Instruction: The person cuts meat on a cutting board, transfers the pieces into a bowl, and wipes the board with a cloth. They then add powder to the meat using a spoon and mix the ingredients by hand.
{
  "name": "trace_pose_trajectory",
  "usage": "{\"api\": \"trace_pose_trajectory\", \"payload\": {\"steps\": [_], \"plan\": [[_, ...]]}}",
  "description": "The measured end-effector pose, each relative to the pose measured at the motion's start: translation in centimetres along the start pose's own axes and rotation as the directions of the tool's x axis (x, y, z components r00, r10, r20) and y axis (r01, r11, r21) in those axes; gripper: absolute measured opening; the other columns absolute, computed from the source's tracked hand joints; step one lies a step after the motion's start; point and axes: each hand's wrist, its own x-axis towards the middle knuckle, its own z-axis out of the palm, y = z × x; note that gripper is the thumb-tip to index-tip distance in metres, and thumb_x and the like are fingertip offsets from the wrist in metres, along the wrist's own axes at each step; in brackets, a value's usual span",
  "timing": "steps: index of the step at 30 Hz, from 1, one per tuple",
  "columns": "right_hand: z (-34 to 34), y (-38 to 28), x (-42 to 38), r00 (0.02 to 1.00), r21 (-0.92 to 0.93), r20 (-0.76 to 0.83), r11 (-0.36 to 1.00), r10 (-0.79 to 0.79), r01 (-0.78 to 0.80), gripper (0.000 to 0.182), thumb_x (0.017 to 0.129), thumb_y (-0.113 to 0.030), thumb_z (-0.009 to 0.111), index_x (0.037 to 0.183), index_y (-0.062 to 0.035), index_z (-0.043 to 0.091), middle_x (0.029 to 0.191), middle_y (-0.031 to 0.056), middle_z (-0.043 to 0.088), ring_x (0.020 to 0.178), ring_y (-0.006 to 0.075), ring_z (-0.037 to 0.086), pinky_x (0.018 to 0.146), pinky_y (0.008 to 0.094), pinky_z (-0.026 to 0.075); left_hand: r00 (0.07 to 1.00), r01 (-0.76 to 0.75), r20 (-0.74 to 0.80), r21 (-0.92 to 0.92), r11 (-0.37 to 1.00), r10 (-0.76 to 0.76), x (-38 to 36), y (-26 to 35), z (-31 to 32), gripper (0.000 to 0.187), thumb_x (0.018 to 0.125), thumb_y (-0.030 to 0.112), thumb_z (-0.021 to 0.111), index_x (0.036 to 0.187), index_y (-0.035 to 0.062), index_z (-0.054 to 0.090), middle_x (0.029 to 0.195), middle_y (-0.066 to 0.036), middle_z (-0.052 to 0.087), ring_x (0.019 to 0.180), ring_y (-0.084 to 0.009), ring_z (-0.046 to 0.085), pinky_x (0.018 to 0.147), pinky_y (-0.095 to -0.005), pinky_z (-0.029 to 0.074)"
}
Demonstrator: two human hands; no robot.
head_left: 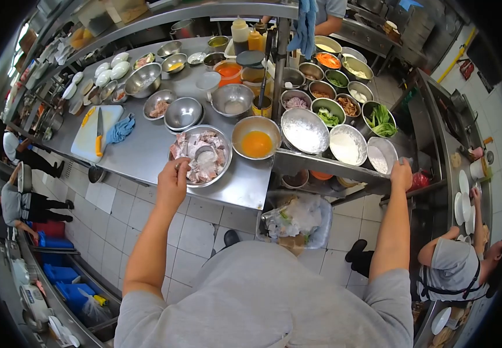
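My left hand (172,184) is closed around the handle of a metal ladle (206,154). The ladle's round bowl, with white powder in it, rests among chunks of raw meat or fish (203,168) dusted white. These pieces fill a wide steel bowl (226,168) near the front edge of the counter. Far to the right, my right hand (402,175) is closed at the outer rim of a steel container of white powder (380,156); its fingertips are partly hidden. Beside the meat bowl stands a bowl of beaten egg (257,143). Two more bowls of white powder (305,130) (347,145) sit between my hands.
A knife (99,133) and blue cloth (121,129) lie on and beside a white cutting board (82,145). Several ingredient tubs, including leafy greens (381,120), stand behind the powder bowls. Below is a lined waste bin (322,223). Co-workers stand at right (454,264) and left (22,203).
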Motion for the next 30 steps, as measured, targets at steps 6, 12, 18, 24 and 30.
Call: {"api": "trace_pose_trajectory", "payload": {"steps": [6,12,18,24,30], "plan": [[0.3,0.4,0.3,1.0,-0.003,-0.01,1.0,-0.011,0.011,0.051,0.096,-0.041,0.053,0.138,-0.02,0.072,0.135,0.0155,0.072,0.124,0.0381,0.068,0.104,0.0503,0.052,0.866,-0.498,0.14,0.335,0.8,0.48,-1.1,0.3,-0.1,0.015,0.097,0.006,0.07,0.112,0.0051,0.073,0.1,-0.016,0.072,0.094,-0.0374,0.064,0.084,-0.0451,0.052],[0.9,1.2,1.0,1.0,0.005,-0.013,1.0,-0.001,0.001,0.047,0.097,-0.043,0.054,0.132,-0.0199,0.075,0.126,0.0159,0.075,0.118,0.0403,0.071,0.098,0.051,0.056,0.866,-0.463,-0.059,0.277,0.842,0.496,-0.7,5.2,3.8,0.012,0.1,0.006,0.068,0.111,0.0026,0.073,0.103,-0.014,0.075,0.094,-0.0344,0.067,0.082,-0.0432,0.052],[-0.7,0.5,0.1,0.997,0.056,-0.063,0.998,0.034,-0.03,0.039,0.094,-0.036,0.057,0.117,-0.0157,0.08,0.106,0.0192,0.078,0.101,0.0408,0.074,0.09,0.053,0.058,0.561,-0.806,0.155,-0.121,0.579,0.813,-1.9,16.6,14.8,0.016,0.092,0.001,0.072,0.109,0.0007,0.073,0.098,-0.013,0.075,0.083,-0.0316,0.067,0.076,-0.0412,0.054],[-0.7,0.7,-0.3,0.99,0.132,-0.138,0.991,0.026,-0.007,0.03,0.093,-0.028,0.058,0.104,-0.01,0.08,0.105,0.019,0.078,0.103,0.0376,0.073,0.094,0.0517,0.053,0.424,-0.806,0.154,-0.385,0.449,0.893,-1.3,30.8,29.1,0.022,0.086,0.0,0.076,0.107,0.0054,0.073,0.096,-0.01,0.075,0.08,-0.0315,0.065,0.071,-0.0404,0.053],[-1.4,0.5,-0.2,0.994,0.148,-0.113,0.989,0.012,0.005,0.026,0.094,-0.027,0.06,0.102,-0.0095,0.078,0.102,0.0145,0.078,0.105,0.034,0.071,0.094,0.0503,0.051,0.508,-0.625,0.713,-0.081,0.776,0.484,-0.4,31.9,46.9,0.019,0.098,0.02,0.064,0.103,0.0074,0.077,0.095,-0.023,0.075,0.09,-0.0451,0.07,0.083,-0.0537,0.055]]}}
